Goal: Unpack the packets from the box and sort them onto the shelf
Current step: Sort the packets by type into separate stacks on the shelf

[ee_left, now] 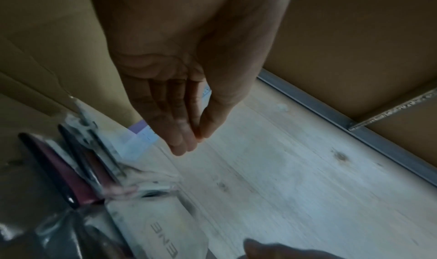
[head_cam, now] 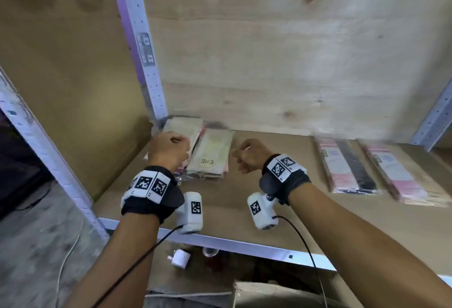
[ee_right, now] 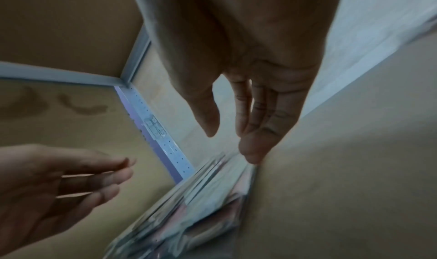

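A stack of clear-wrapped beige and pink packets (head_cam: 212, 156) lies in the left rear corner of the wooden shelf (head_cam: 244, 212). My left hand (head_cam: 170, 146) hovers over the stack's left side and holds nothing. In the left wrist view its fingers (ee_left: 182, 143) are straight and together, above the packets (ee_left: 146, 225). My right hand (head_cam: 247, 154) hangs just right of the stack, also with nothing in it. The right wrist view shows its fingers (ee_right: 253, 151) straight, near the top edge of the blurred packets (ee_right: 189, 207), with the left hand (ee_right: 71, 179) beside them.
Two long pink-and-black packets (head_cam: 347, 168) (head_cam: 396, 175) lie flat on the right part of the shelf. A perforated metal post (head_cam: 144, 50) stands at the left rear corner. Below the front rail (head_cam: 244, 244) are a cardboard box's rim (head_cam: 281, 293) and a white plug (head_cam: 179, 258).
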`<state>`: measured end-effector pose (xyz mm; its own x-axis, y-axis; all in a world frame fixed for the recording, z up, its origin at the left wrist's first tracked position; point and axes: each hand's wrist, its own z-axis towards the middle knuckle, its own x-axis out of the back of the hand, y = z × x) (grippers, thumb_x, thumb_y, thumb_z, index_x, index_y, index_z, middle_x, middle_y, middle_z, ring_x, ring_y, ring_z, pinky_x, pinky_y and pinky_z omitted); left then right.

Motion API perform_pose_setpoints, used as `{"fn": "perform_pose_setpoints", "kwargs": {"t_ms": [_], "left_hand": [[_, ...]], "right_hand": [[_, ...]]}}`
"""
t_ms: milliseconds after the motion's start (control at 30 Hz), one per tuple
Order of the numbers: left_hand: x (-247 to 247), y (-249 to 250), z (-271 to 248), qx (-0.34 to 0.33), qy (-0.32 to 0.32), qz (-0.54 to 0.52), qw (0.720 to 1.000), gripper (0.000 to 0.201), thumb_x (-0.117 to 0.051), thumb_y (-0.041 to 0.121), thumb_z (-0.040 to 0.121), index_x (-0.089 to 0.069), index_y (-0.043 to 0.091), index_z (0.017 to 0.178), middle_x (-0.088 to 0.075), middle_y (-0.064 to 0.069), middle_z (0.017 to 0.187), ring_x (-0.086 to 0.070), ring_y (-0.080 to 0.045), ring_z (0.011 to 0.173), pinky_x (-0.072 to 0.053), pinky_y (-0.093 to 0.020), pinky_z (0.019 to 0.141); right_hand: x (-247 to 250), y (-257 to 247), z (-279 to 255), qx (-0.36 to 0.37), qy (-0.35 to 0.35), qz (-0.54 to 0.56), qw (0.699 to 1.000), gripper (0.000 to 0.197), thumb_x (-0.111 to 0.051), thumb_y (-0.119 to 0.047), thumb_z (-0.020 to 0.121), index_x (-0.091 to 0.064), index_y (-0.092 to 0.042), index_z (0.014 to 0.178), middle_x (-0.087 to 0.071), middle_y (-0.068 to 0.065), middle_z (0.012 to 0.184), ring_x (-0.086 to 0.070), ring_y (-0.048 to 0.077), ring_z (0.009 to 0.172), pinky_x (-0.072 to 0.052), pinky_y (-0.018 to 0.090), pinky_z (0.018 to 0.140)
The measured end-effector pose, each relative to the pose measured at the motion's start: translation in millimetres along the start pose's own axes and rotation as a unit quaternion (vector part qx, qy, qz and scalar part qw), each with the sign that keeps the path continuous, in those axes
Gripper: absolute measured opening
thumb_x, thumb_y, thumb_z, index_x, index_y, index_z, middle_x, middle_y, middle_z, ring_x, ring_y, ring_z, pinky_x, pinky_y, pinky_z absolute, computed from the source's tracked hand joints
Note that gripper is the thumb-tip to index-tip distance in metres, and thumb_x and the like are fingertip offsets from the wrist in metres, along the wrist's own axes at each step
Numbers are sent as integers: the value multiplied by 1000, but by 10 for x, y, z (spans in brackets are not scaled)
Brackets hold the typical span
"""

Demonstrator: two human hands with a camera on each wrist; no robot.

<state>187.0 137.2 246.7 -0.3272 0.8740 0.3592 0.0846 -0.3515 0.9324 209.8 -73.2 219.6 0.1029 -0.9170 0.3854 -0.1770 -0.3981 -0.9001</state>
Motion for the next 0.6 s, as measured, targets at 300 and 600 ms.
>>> {"fn": "perform_pose_setpoints", "kwargs": {"t_ms": [300, 600], "left_hand": [[175, -150, 182, -40, 11, -3, 999, 19, -65, 16, 87, -70, 21, 70, -74, 2, 69, -68, -14, 58, -62, -31, 66], [26, -156, 165, -42, -15, -20, 999, 13, -66, 14, 88, -73, 18, 78, -75, 1, 79, -73, -21, 76, -62, -37, 80]], "right_hand": [[-391, -68, 493, -61, -4, -317, 946, 96, -70, -69, 72, -42, -7, 141, -50, 13, 144, -52, 31, 126, -43, 40, 99], [65, 152, 145, -34, -17, -183, 982, 27, -71, -26, 89, -53, -7, 88, -60, 14, 100, -59, 28, 89, -52, 34, 68]]}}
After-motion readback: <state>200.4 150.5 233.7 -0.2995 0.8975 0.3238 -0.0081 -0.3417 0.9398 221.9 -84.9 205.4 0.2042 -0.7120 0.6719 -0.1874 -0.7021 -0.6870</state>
